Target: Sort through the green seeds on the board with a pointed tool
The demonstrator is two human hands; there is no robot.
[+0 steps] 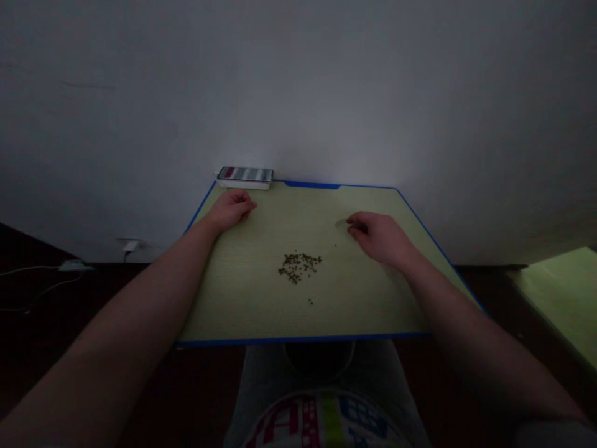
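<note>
On the pale tabletop (pixel 252 311) lies a loose pile of small, dark, bean-like grains (pixel 298 266), with a few strays near it. To the right of the pile, my right hand (pixel 377 235) pinches a thin, curved pair of tweezers (pixel 342 222), tips pointing left just above or on the surface. I cannot tell whether a grain is between the tips. At the back left, my left hand (pixel 229 210) rests on the table with its fingers curled in a loose fist. Nothing shows in it, though its palm is hidden.
Behind my left hand, a phone (pixel 247 173) lies on a white box (pixel 245 185) at the table's far edge. A wall (pixel 308 93) stands right behind. Below the near edge, a round dark container (pixel 319 359) is between my legs. Cables and a plug (pixel 133 246) are at left.
</note>
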